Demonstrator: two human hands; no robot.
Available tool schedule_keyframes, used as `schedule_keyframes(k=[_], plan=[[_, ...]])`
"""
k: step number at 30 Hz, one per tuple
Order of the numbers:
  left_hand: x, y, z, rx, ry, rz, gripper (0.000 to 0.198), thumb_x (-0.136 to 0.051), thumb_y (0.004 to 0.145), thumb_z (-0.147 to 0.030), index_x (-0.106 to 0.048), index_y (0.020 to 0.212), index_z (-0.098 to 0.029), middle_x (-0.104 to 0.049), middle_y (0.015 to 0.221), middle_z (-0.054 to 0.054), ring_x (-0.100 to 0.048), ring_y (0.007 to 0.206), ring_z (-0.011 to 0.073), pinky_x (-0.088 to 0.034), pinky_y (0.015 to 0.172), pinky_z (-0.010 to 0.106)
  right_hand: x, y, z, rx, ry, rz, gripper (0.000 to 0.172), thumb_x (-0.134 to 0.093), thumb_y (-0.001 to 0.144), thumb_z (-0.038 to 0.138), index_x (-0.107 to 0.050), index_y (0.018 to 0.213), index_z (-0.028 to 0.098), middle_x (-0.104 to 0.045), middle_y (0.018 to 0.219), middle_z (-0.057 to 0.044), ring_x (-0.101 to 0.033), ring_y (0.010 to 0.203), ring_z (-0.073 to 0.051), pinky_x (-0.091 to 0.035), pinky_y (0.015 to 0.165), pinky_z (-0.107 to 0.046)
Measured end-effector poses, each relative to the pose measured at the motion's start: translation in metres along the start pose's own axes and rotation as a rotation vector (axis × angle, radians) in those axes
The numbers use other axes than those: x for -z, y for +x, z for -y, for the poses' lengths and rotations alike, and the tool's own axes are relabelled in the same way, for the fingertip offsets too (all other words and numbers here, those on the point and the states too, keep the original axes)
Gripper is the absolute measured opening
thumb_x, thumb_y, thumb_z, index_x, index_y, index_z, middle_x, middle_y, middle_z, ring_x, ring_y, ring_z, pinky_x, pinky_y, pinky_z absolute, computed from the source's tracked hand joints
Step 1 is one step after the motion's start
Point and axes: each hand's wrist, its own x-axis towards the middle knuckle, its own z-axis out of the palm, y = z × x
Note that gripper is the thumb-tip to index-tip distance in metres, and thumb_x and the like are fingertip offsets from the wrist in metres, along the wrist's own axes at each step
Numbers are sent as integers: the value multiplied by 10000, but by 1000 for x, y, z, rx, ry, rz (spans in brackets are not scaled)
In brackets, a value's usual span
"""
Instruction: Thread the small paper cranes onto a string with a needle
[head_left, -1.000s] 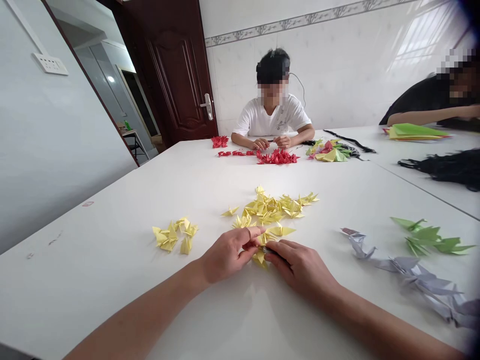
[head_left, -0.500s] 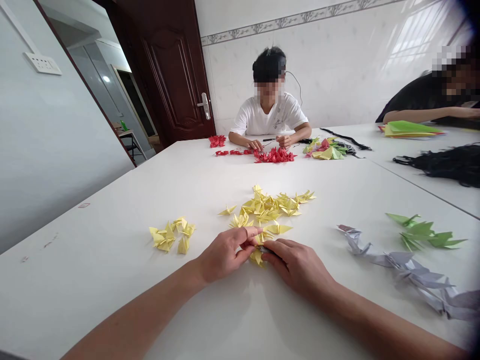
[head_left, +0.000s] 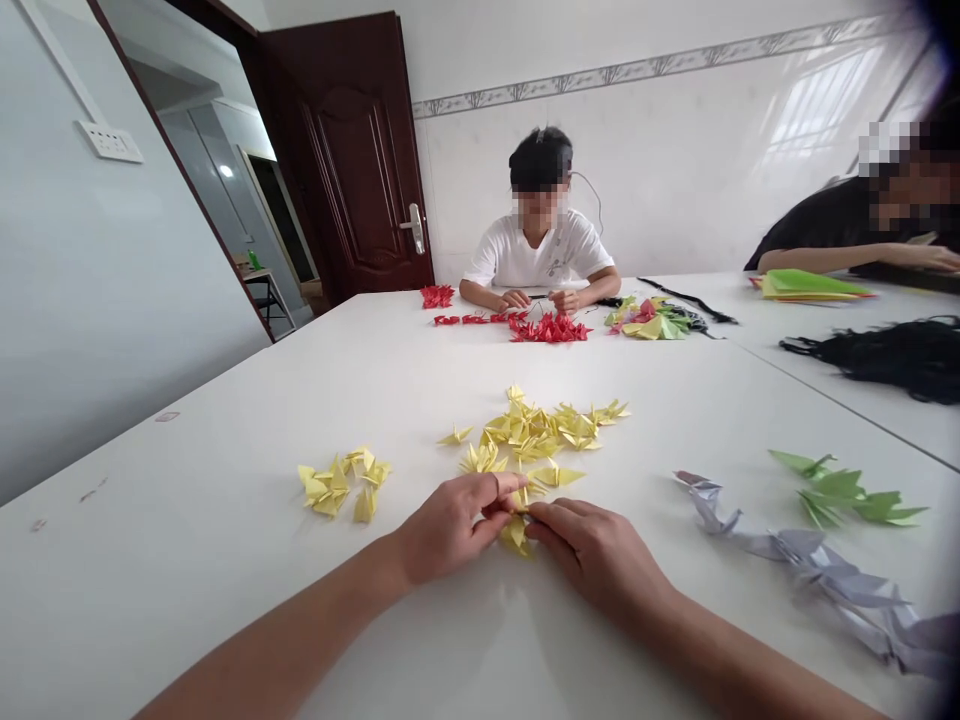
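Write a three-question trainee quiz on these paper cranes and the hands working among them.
1. True or false: a yellow paper crane lies between the left hand and the right hand.
2. Which cranes lie closest to the person in the white T-shirt? A yellow, B red, C silver.
3. Fill in the blank: a smaller group of yellow cranes lies to the ____ of the hands.

Key: 1 true; 2 B; 3 left.

Narrow gap lay between small yellow paper-crane cluster [head_left: 334,487] and larger yellow paper-crane pile [head_left: 532,435]; long grey paper-crane string [head_left: 802,560] obstructed lower right.
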Motion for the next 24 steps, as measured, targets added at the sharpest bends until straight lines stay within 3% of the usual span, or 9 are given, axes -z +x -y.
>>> schedule_keyframes(k=[5, 24], plan=[[1, 1, 2, 0, -1, -19, 358, -484, 834, -148, -512, 1191, -167, -647, 901, 51, -624, 797, 124, -546, 704, 260, -1, 0, -2, 13, 10, -30, 218, -445, 900, 227, -655, 958, 212, -673, 780, -37, -624, 683, -176, -460, 606, -264], [-1, 1, 0, -11, 6, -36, 326, -494, 838, -166, -539, 1161, -157, -658, 911, 64, -638, 823, 134, -556, 717, 264, 4, 2, 2, -14, -19, 21, 206, -454, 888, 243, -648, 953, 221, -670, 799, -39, -622, 705, -177, -447, 612, -260]])
